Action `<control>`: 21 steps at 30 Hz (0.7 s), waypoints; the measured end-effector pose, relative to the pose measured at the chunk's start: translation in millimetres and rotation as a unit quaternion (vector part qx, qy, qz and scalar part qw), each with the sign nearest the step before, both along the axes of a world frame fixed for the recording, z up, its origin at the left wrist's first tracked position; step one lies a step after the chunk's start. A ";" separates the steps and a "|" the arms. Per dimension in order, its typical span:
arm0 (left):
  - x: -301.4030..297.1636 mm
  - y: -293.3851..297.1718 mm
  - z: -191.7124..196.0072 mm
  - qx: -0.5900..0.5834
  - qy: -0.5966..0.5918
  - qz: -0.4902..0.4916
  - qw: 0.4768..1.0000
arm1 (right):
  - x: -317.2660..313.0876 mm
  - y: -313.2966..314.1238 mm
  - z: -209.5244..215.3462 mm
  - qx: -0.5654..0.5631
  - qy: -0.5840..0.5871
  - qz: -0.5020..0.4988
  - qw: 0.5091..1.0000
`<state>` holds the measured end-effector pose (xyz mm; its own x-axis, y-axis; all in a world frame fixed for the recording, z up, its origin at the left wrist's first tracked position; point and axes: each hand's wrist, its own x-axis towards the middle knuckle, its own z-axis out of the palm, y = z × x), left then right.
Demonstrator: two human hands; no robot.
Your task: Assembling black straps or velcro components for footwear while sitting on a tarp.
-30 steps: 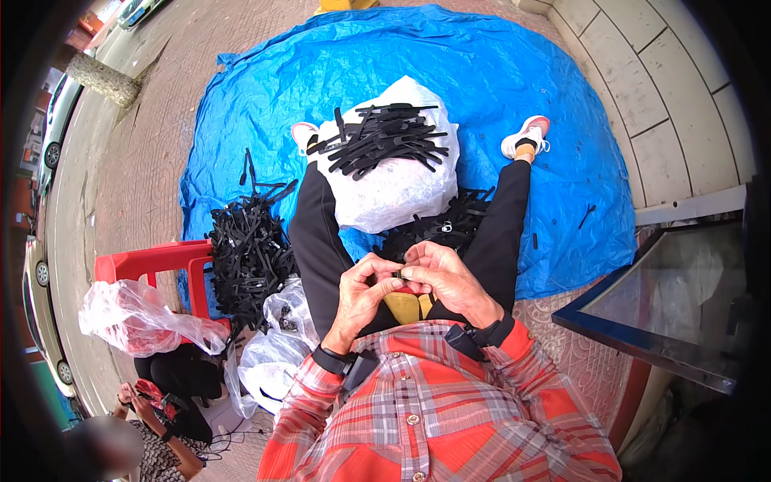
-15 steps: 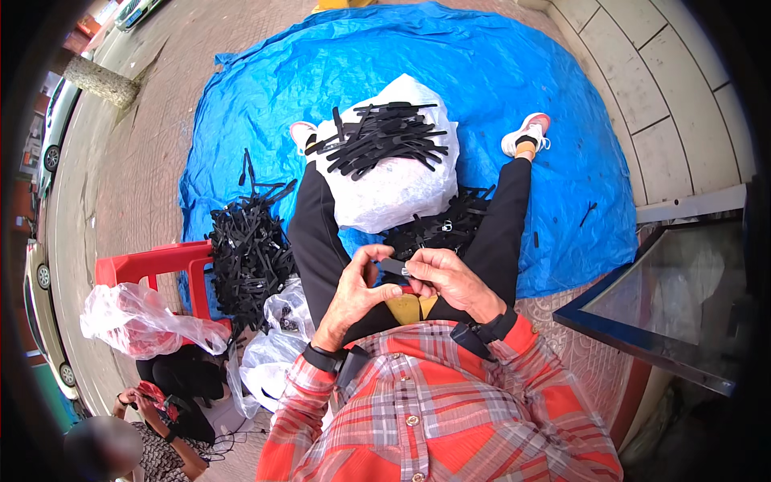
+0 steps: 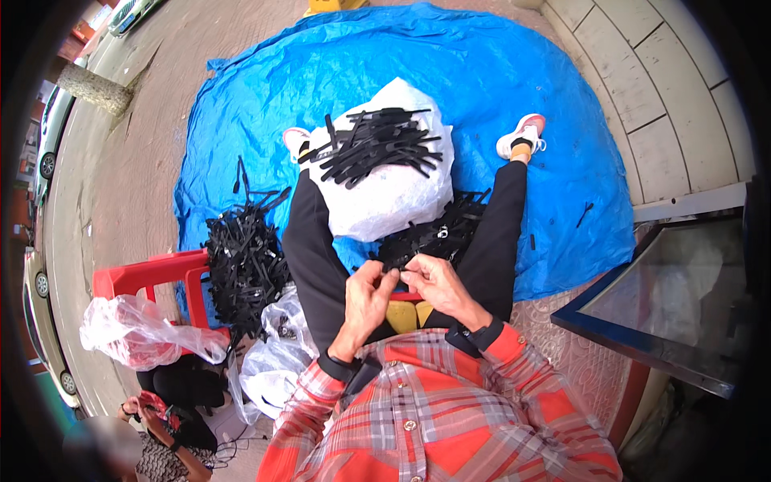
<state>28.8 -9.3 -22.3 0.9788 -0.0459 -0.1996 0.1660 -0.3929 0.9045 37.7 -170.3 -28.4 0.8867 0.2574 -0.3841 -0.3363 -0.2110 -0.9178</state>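
Observation:
In front of my belly, my left hand (image 3: 367, 304) and my right hand (image 3: 440, 287) meet fingertip to fingertip. Thumbs and fingers of both are pinched on a small black strap (image 3: 401, 273), mostly hidden by the fingers. A heap of black straps (image 3: 438, 238), a few showing metal bits, lies just beyond my hands between my legs. Past it, a stuffed white plastic sack (image 3: 393, 201) stands between my feet, with a loose layer of black straps (image 3: 377, 145) on top.
A blue tarp (image 3: 265, 96) lies under everything. To my left are another pile of black straps (image 3: 245, 265), a red plastic stool (image 3: 152, 273) with a clear bag (image 3: 132, 329), and a seated person (image 3: 173, 442). A dark-framed glass panel (image 3: 666, 289) stands at right.
My left fingers have closed in from a wide curl to a pinch against my right fingertips. The strap, plainly visible before, is now mostly covered. The view has shifted slightly.

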 end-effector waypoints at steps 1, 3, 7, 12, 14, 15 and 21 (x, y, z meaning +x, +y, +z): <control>-1.0 -1.3 -7.7 -0.011 -0.014 0.001 1.000 | 3.5 -1.8 -0.3 -0.027 -0.032 0.006 0.999; 1.9 -4.0 -25.1 -0.239 0.159 0.055 0.956 | 17.0 -14.3 -8.0 -0.105 -0.140 0.020 0.984; 1.5 22.9 -67.3 -0.472 0.342 0.120 0.804 | 57.9 -67.1 -58.2 -0.381 -0.260 0.101 0.882; 6.7 31.5 -55.3 -0.476 0.362 0.136 0.790 | 137.8 -72.2 -72.0 -0.389 -0.290 0.101 0.869; 10.9 33.2 -58.4 -0.492 0.369 0.149 0.774 | 176.6 -48.2 -79.1 -0.314 -0.336 0.028 0.887; 12.2 34.2 -56.7 -0.488 0.368 0.147 0.777 | 193.1 -36.4 -81.8 -0.301 -0.363 0.006 0.882; 20.7 42.1 -52.4 -0.506 0.336 0.180 0.774 | 244.0 -7.0 -100.9 -0.377 -0.414 0.079 0.825</control>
<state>49.5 32.8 -74.7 0.6555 -0.2595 -0.7092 0.6662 0.6410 0.3812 281.8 -177.4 -129.3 0.9042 0.3585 0.2323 0.4251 -0.8087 -0.4066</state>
